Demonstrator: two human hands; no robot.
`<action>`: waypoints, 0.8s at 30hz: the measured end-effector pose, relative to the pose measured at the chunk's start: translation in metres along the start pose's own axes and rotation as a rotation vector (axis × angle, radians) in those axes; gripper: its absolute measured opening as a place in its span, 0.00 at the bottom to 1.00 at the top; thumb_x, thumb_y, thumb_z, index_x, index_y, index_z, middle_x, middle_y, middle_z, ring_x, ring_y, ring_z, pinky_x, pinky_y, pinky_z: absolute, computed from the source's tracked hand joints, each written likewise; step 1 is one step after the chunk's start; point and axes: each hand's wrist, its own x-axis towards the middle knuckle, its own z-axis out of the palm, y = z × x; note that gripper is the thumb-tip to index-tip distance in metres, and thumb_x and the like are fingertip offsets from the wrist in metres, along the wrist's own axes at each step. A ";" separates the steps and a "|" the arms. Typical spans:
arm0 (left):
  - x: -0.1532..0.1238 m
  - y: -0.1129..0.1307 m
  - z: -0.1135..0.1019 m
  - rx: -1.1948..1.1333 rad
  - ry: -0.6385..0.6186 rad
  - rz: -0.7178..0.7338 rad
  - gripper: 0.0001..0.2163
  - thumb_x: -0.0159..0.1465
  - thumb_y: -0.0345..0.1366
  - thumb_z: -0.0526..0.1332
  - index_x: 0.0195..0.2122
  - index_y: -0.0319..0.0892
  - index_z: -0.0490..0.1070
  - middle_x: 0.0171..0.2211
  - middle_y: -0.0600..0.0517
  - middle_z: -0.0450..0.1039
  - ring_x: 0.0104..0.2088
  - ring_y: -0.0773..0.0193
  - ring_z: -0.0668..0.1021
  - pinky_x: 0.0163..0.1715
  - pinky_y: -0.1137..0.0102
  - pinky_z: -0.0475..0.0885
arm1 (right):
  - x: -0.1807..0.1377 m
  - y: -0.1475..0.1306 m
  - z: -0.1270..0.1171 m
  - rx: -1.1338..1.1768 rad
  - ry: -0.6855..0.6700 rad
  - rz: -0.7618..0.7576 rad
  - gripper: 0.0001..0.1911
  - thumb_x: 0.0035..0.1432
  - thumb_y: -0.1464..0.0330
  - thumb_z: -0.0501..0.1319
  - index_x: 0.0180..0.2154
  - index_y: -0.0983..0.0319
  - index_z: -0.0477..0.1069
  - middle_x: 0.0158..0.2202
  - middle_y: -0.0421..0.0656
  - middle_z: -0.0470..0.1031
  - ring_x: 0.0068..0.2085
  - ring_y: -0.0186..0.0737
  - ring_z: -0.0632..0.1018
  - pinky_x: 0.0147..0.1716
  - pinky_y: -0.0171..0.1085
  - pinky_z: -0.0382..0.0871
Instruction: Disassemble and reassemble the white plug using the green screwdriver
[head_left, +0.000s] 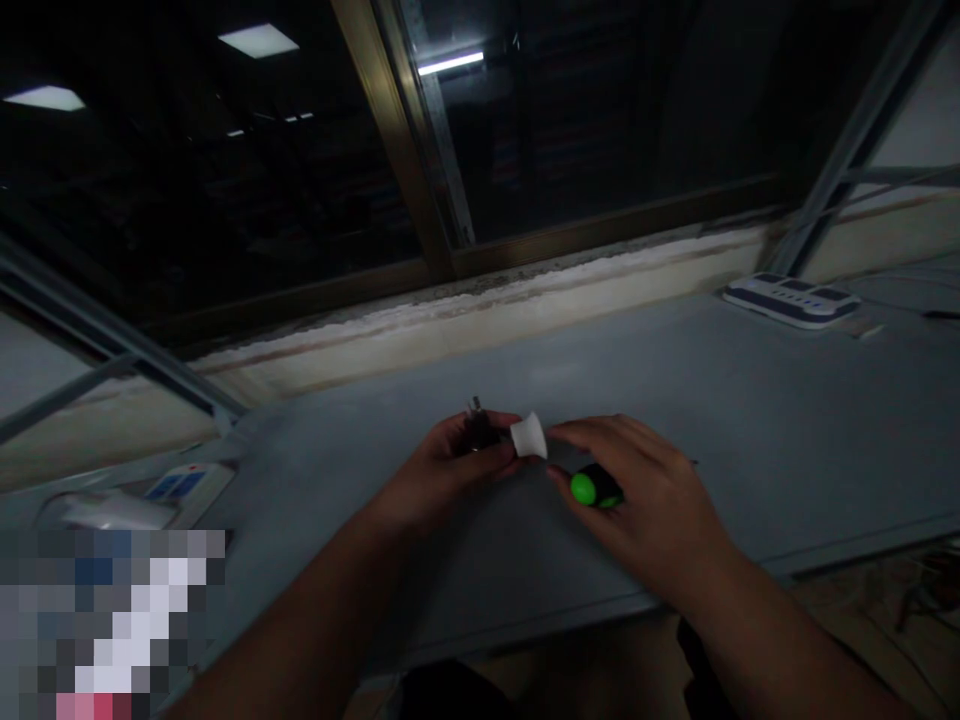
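Grip of left hand [457, 455] holds one white piece [529, 437], one dark piece [480, 430]; right hand [645, 490] holds one green-ended tool [583, 489].

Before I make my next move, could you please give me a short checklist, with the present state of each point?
1. Dark piece with metal prongs held in the left hand: ok.
2. White flared piece visible between the two hands: ok.
3. Right fingertips touching the white flared piece: cannot tell; they are very close.
4. Green-ended handle held in the right hand: ok.
5. Light enough for small details: not ok; the scene is dim.
6. White-and-dark unit away from both hands: ok, it lies farther back.
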 end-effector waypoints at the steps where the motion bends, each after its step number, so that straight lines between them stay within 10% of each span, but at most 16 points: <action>1: -0.001 0.000 0.001 0.020 -0.014 0.014 0.18 0.54 0.32 0.76 0.46 0.40 0.81 0.42 0.46 0.81 0.42 0.60 0.83 0.47 0.66 0.77 | 0.000 0.000 0.001 -0.003 -0.012 0.008 0.20 0.60 0.73 0.66 0.54 0.61 0.72 0.47 0.47 0.82 0.46 0.49 0.80 0.47 0.50 0.77; 24: -0.007 0.004 0.009 0.757 -0.037 0.724 0.04 0.62 0.27 0.68 0.38 0.41 0.77 0.40 0.47 0.77 0.41 0.62 0.80 0.45 0.64 0.75 | -0.002 0.001 0.007 -0.115 -0.037 0.049 0.22 0.62 0.72 0.62 0.58 0.61 0.70 0.46 0.46 0.82 0.46 0.48 0.83 0.46 0.47 0.78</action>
